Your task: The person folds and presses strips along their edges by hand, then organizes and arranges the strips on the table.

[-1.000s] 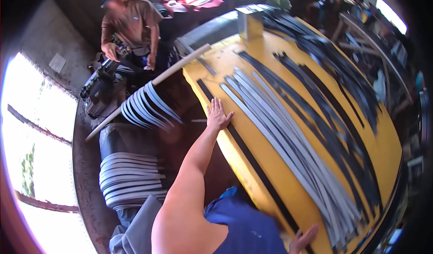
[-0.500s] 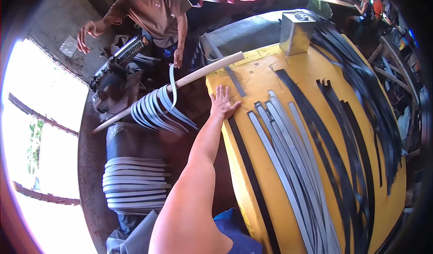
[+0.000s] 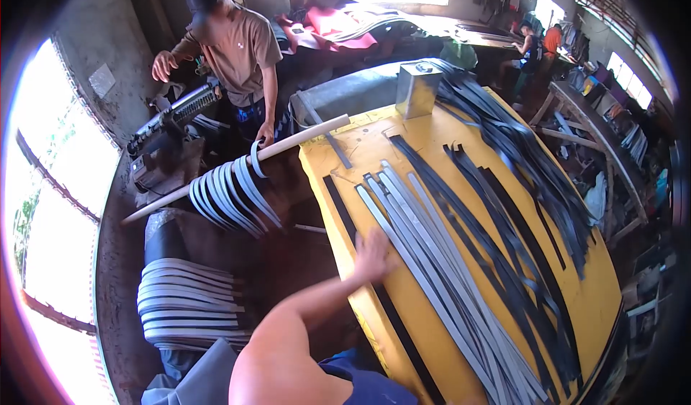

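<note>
My left hand (image 3: 373, 256) is low over the yellow tabletop (image 3: 354, 261), at the black strip (image 3: 340, 202) near its left edge. It is blurred, but its fingers look stretched out and nothing shows in them; whether it presses on the strip I cannot tell. Just right of it lies a bundle of long grey strips (image 3: 425, 250). Farther right are dark strips (image 3: 461, 221) and a thick pile of black strips (image 3: 515, 142). My right hand is out of view.
A metal can (image 3: 419, 92) stands at the table's far end. Past the left edge, a co-worker (image 3: 241, 52) holds a strip at a wooden pole (image 3: 306, 137) draped with pale strips (image 3: 223, 189). More pale strips (image 3: 188, 300) are stacked at lower left. A wooden frame (image 3: 597, 135) stands at right.
My left hand has slid back toward me along the table's left edge, from the far corner to beside the grey strips. The co-worker's strip now hangs looped over the pole. My view has tilted up.
</note>
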`<action>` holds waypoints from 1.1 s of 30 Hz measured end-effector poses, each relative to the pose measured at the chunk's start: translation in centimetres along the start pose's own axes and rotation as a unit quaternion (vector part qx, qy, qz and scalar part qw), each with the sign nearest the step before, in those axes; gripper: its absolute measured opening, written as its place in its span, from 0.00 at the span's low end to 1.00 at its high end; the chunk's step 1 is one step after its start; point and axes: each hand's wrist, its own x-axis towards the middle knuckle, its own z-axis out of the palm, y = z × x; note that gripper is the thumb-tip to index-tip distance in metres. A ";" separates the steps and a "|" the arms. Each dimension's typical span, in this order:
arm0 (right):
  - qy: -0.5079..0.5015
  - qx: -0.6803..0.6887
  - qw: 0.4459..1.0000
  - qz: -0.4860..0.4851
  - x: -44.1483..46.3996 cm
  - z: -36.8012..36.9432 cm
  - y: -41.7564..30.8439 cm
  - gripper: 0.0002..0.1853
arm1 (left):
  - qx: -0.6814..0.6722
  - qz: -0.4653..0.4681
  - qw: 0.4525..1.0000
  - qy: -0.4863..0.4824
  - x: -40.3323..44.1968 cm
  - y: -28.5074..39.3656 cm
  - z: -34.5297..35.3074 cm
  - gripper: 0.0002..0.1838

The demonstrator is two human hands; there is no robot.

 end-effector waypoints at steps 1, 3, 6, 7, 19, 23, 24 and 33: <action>-0.064 0.201 0.969 0.128 5.9 -5.4 -6.1 0.40 | -0.037 0.075 0.996 -0.026 -5.4 5.4 -0.2 0.49; -0.103 0.238 0.966 -0.012 2.4 5.9 -5.9 0.47 | -0.078 0.192 0.973 -0.102 -15.5 14.6 -1.7 0.48; -0.244 0.202 0.944 -0.091 6.8 0.8 -10.1 0.53 | -0.089 0.209 0.969 -0.094 -20.8 21.1 -1.4 0.50; -0.186 0.124 0.967 -0.123 6.7 -0.3 -9.7 0.53 | -0.089 0.212 0.969 -0.091 -20.8 21.2 -2.1 0.50; -0.220 0.085 0.923 0.304 -19.6 -13.6 13.7 0.48 | -0.020 0.212 0.973 -0.089 -21.3 22.1 -0.4 0.49; -0.178 0.021 0.911 0.371 -24.4 -13.3 18.2 0.46 | -0.003 0.201 0.975 -0.093 -21.7 23.0 -1.5 0.47; -0.180 0.013 0.897 0.405 -25.1 -13.0 18.6 0.46 | -0.013 0.201 0.976 -0.079 -21.9 23.0 -1.1 0.48; -0.096 0.147 0.944 0.280 -9.7 -6.8 4.2 0.46 | -0.126 0.277 0.951 -0.058 -29.6 25.8 0.0 0.51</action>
